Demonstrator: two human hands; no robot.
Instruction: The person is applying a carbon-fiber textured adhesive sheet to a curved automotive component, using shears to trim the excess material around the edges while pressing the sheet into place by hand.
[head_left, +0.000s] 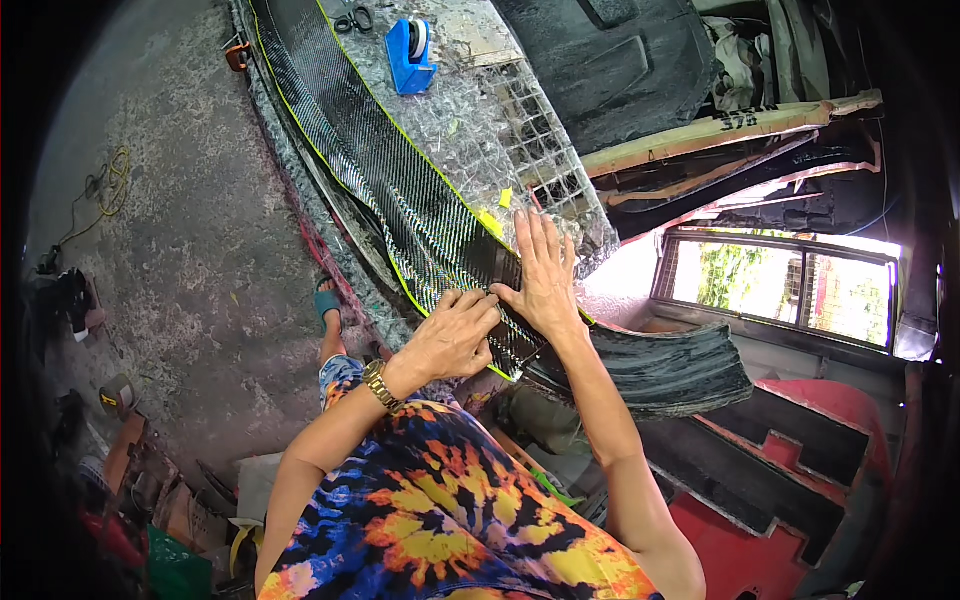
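Observation:
A long strip of black carbon fibre cloth [385,140] with bright yellow-green edges runs from the top left down to my hands. It lies along a curved, dark mould. My left hand [455,335], with a gold watch at the wrist, rests on the near end of the strip. Its fingers are curled and pressed together; what they pinch, if anything, is hidden. My right hand [545,283] lies flat across the strip's right edge, fingers stretched out. The two hands almost meet at the right thumb. Small yellow tape pieces [490,222] stick beside the strip, above the right hand.
On the worktable [465,150] stand a blue tape dispenser [410,57] and black scissors [353,20]. An orange clamp [237,56] grips the left edge. A dark curved panel [660,370] juts out at right, above red and black parts [790,450]. Dark moulded panels [615,70] fill the upper right.

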